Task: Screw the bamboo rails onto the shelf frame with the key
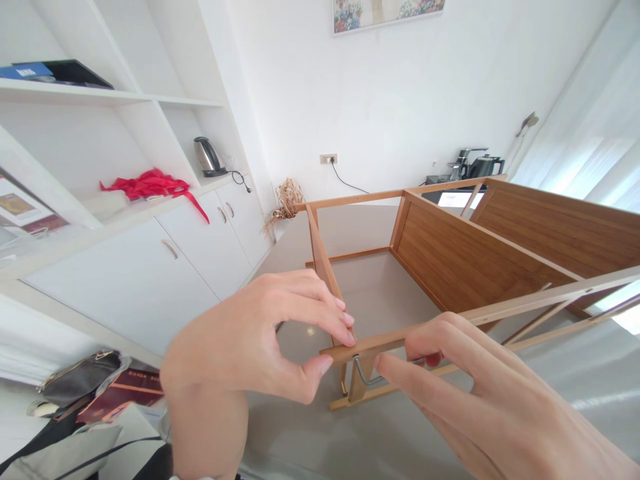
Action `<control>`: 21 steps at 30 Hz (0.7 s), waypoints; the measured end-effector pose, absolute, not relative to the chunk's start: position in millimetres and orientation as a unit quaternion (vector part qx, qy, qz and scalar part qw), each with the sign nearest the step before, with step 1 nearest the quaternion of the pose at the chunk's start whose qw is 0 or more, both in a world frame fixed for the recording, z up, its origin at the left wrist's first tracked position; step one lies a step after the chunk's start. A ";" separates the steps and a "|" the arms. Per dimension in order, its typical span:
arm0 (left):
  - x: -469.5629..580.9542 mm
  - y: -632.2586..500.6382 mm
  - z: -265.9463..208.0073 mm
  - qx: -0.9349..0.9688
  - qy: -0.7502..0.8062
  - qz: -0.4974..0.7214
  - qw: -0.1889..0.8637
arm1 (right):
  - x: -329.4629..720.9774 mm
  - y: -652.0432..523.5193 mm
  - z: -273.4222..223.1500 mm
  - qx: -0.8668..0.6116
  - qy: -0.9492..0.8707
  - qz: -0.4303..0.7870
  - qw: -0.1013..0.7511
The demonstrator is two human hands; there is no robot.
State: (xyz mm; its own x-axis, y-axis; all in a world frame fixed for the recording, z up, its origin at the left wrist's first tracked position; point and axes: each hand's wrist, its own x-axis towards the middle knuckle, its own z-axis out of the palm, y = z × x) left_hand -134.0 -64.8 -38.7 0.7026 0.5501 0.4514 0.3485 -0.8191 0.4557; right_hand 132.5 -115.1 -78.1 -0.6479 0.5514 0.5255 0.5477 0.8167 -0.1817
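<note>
Hex key (359, 371) at wooden frame rail (385, 343) — short leg meets rail, long leg runs into my right hand (475, 383), pinched there — my left hand (255, 327) clamped on rail end

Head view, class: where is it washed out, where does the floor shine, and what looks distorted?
In the head view, the sheer curtain at picture right is pale and washed out; in the head view, the glossy floor shows bright streaks at lower right; in the head view, the white shelving leans steeply, seemingly wide-angle distortion.
</note>
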 end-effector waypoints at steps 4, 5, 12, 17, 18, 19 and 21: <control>-135.3 -64.6 -39.9 0.907 0.246 0.294 0.172 | 132.4 -115.5 -77.6 -0.300 -0.906 -0.004 0.297; -135.6 -64.6 -40.1 0.908 0.246 0.294 0.171 | 132.2 -115.5 -77.3 -0.300 -0.906 -0.005 0.298; -135.7 -64.7 -40.4 0.907 0.248 0.293 0.173 | 131.6 -114.1 -75.7 -0.302 -0.907 0.006 0.295; -134.7 -64.8 -41.4 0.905 0.249 0.297 0.174 | 133.1 -112.2 -74.7 -0.302 -0.906 0.001 0.298; -134.6 -64.8 -41.8 0.905 0.249 0.297 0.173 | 132.5 -112.7 -74.3 -0.303 -0.906 -0.001 0.296; -134.6 -64.7 -42.2 0.906 0.249 0.297 0.173 | 131.5 -113.7 -73.8 -0.308 -0.905 -0.005 0.295; -134.6 -64.4 -42.5 0.906 0.248 0.296 0.173 | 128.5 -116.4 -72.7 -0.327 -0.899 -0.010 0.292</control>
